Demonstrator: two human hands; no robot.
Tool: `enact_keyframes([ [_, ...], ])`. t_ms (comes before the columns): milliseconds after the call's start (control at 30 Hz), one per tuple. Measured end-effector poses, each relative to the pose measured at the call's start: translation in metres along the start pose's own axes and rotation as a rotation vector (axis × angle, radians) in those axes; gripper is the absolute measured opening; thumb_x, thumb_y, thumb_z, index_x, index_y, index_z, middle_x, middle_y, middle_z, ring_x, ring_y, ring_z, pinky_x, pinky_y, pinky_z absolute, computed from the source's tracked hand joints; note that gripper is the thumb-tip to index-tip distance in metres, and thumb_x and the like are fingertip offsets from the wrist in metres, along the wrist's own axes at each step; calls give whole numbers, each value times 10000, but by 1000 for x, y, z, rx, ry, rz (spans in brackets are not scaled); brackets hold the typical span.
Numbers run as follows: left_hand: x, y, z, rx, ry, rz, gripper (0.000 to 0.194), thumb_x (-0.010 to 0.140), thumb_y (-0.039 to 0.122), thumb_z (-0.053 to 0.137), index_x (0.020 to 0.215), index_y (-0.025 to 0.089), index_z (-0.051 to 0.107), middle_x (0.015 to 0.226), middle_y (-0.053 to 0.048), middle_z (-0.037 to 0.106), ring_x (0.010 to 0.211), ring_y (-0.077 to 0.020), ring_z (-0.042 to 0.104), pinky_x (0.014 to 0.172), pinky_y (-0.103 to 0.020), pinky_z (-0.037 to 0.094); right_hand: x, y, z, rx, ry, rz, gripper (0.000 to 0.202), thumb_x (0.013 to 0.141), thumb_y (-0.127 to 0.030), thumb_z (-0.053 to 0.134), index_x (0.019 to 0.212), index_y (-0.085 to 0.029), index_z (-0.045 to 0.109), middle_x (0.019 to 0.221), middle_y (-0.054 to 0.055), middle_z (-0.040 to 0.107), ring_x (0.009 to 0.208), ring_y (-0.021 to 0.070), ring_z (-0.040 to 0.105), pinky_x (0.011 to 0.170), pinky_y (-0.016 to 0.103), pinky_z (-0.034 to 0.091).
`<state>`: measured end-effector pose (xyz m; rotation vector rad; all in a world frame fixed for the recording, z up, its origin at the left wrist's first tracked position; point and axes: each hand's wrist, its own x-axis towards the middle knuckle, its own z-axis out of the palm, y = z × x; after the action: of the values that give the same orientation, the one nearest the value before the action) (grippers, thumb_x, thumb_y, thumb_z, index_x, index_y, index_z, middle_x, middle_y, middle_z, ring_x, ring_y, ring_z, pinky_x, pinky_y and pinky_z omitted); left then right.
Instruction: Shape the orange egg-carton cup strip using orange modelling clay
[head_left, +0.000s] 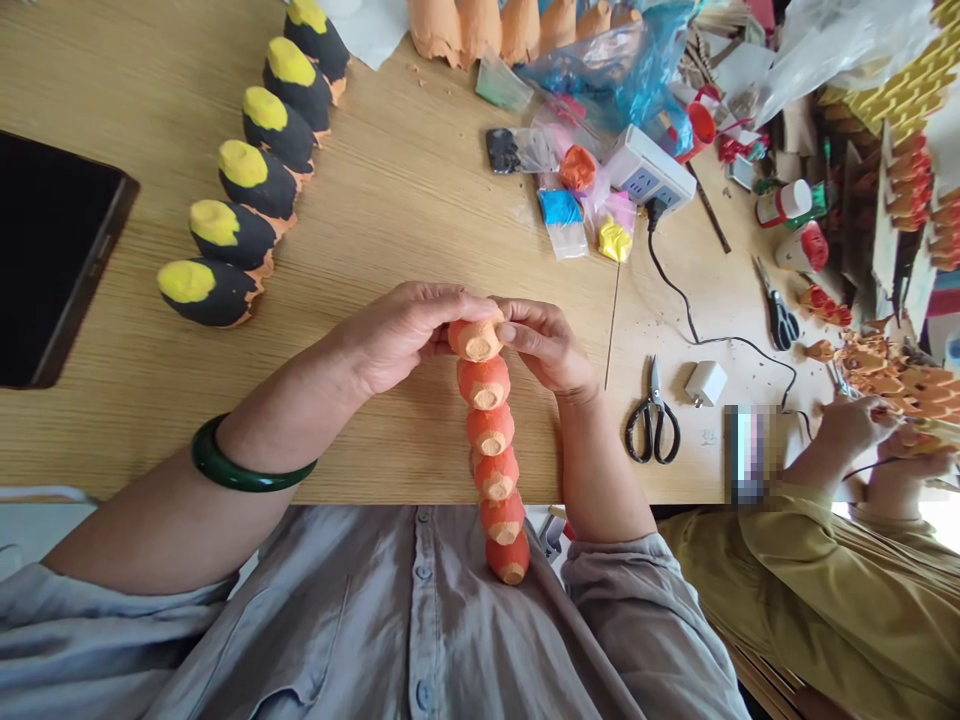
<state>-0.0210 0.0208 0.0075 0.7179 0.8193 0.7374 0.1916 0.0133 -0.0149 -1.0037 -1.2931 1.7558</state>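
A row of several orange, cup-like pieces [490, 442] runs from between my hands down past the table's front edge. My left hand [405, 335] pinches the left side of its far end piece, fingers closed on it. On the right side of that same piece, my right hand [541, 345] has its thumb and fingers closed. Each piece shows a paler, flat end facing the camera. Left of my hands lies a slanting row of black pieces with yellow tops [241, 220].
A tablet [52, 260] lies at the left. Bags of coloured clay [561, 215], a power strip [649, 170] and its cable are at back right. Scissors [654, 415] and a white adapter [705, 383] lie right; beyond them, another person's hands [855, 430] work.
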Motion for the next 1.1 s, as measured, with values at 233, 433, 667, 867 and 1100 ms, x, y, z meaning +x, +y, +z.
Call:
enact_keyframes([
  [233, 10, -2, -10, -155, -135, -77, 555, 904, 679, 985, 775, 174, 794, 840, -84, 812, 797, -229, 727, 741, -293, 564, -1, 2, 0, 140, 91, 84, 556, 727, -721, 1046, 777, -256, 745, 797, 33, 628, 780, 222, 589, 795, 399, 578],
  [433, 10, -2, -11, -155, -126, -77, 455, 939, 603, 1024, 852, 194, 843, 866, -46, 824, 868, -229, 808, 809, -279, 644, 0, 6, 1, 187, 161, 103, 465, 730, -655, 978, 782, -284, 701, 788, 39, 647, 796, 264, 632, 804, 434, 600],
  [667, 9, -9, -8, -143, -196, 31, 457, 836, 631, 1116, 890, 218, 927, 988, -85, 888, 993, -274, 838, 848, -309, 671, 4, 11, 0, 265, 202, 22, 419, 767, -602, 939, 809, -277, 678, 750, -3, 608, 711, 210, 602, 681, 368, 580],
  [867, 10, -6, -13, -78, -259, 85, 349, 847, 519, 1114, 919, 226, 939, 996, -78, 885, 1029, -302, 846, 937, -376, 680, 4, 8, 1, 284, 179, 10, 541, 734, -685, 1005, 758, -272, 657, 690, -41, 563, 649, 169, 579, 646, 319, 563],
  [1100, 11, -8, -13, -98, -215, 15, 431, 880, 620, 1053, 862, 222, 889, 891, -74, 830, 977, -322, 843, 866, -367, 657, -2, 0, 4, 240, 162, -17, 481, 753, -635, 1071, 747, -255, 777, 722, -9, 615, 686, 181, 539, 691, 337, 530],
])
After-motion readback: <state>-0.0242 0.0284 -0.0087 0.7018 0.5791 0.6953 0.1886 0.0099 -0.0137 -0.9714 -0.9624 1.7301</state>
